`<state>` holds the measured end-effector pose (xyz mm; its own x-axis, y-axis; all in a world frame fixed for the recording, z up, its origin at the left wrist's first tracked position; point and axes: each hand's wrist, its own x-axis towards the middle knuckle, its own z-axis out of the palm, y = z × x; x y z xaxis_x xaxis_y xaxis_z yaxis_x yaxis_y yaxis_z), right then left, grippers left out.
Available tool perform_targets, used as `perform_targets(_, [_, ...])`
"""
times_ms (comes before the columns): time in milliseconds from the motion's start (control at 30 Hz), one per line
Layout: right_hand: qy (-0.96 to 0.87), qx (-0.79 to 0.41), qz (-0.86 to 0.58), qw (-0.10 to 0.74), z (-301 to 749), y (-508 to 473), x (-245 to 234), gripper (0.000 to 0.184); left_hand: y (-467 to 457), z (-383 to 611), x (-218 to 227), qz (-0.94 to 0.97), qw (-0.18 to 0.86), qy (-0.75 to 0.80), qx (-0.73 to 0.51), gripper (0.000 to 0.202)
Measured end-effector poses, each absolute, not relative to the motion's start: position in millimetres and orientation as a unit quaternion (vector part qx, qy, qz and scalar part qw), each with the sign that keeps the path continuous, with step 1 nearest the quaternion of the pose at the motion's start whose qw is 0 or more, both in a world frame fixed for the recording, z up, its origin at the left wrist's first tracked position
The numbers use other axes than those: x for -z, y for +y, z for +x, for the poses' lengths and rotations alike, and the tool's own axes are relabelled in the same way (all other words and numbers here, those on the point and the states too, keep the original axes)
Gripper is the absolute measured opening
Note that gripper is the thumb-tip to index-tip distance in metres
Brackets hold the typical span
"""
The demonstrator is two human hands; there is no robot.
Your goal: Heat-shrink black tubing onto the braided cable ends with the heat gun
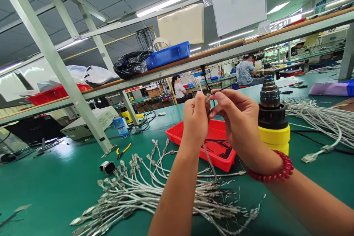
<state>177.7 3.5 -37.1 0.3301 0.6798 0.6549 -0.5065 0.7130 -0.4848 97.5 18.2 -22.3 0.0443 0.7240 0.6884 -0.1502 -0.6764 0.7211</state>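
Observation:
My left hand (195,120) is closed in a fist around a thin grey cable (208,156) that hangs down from it. The cable's metal connector end (207,98) sticks up between both hands. My right hand (240,121), with a red bead bracelet (272,171) at the wrist, pinches that connector end and a thin black piece (221,90) that points right. Both hands are raised above a red tray (179,134) with black ties in it.
A heap of grey cables with metal connectors (155,191) lies on the green table (55,177). A yellow and black tool (272,118) stands right of my hands. More cables (318,118) lie at the right. Yellow pliers (122,151) and a can (121,126) sit at the left. People work behind.

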Motion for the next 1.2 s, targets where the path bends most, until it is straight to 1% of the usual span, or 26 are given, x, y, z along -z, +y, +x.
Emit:
perform_targets(200, [-0.448, -0.377, -0.086, 0.806, 176.0, 6.6, 38.9, 0.011, 22.4, 98.2, 22.4, 0.647, 0.335, 0.228, -0.646, 0.056])
perform_targets(300, [-0.446, -0.393, -0.086, 0.8, 175.1, 5.5, 37.9, 0.014, 22.9, 95.7, 21.6, 0.66, 0.309, 0.233, -0.643, 0.057])
perform_targets(367, [-0.438, -0.431, -0.099, 0.783, 174.9, 2.1, 35.5, 0.023, 23.8, 90.3, 20.3, 0.678, 0.275, 0.251, -0.634, 0.057])
perform_targets(467, [-0.43, -0.53, -0.125, 0.72, 174.8, -6.2, 30.7, 0.042, 27.6, 78.3, 18.2, 0.683, 0.224, 0.287, -0.633, 0.056])
perform_targets(533, [-0.417, -0.577, -0.127, 0.691, 173.8, -11.5, 28.6, 0.046, 29.9, 71.2, 16.9, 0.663, 0.223, 0.295, -0.651, 0.055])
perform_targets(633, [-0.402, -0.576, -0.106, 0.704, 170.6, -15.5, 29.0, 0.04, 28.5, 66.4, 14.6, 0.644, 0.251, 0.293, -0.66, 0.052])
perform_targets(800, [-0.432, -0.511, -0.071, 0.74, 168.2, -13.9, 32.8, 0.016, 16.2, 68.0, 9.6, 0.687, 0.268, 0.27, -0.619, 0.049])
perform_targets(900, [-0.43, -0.504, -0.072, 0.745, 170.1, -14.1, 32.2, 0.014, 12.4, 69.6, 9.2, 0.701, 0.279, 0.257, -0.604, 0.05])
perform_targets(1067, [-0.414, -0.532, -0.083, 0.733, 171.7, -11.8, 31.1, 0.027, 13.7, 68.4, 9.6, 0.704, 0.259, 0.281, -0.599, 0.049])
perform_targets(1133, [-0.398, -0.546, -0.108, 0.729, 171.1, -10.8, 30.9, 0.034, 12.4, 64.5, 6.3, 0.711, 0.226, 0.298, -0.596, 0.05])
perform_targets(1200, [-0.39, -0.575, -0.132, 0.707, 169.7, -13.6, 29.2, 0.046, 8.7, 61.5, 1.9, 0.718, 0.178, 0.304, -0.601, 0.052])
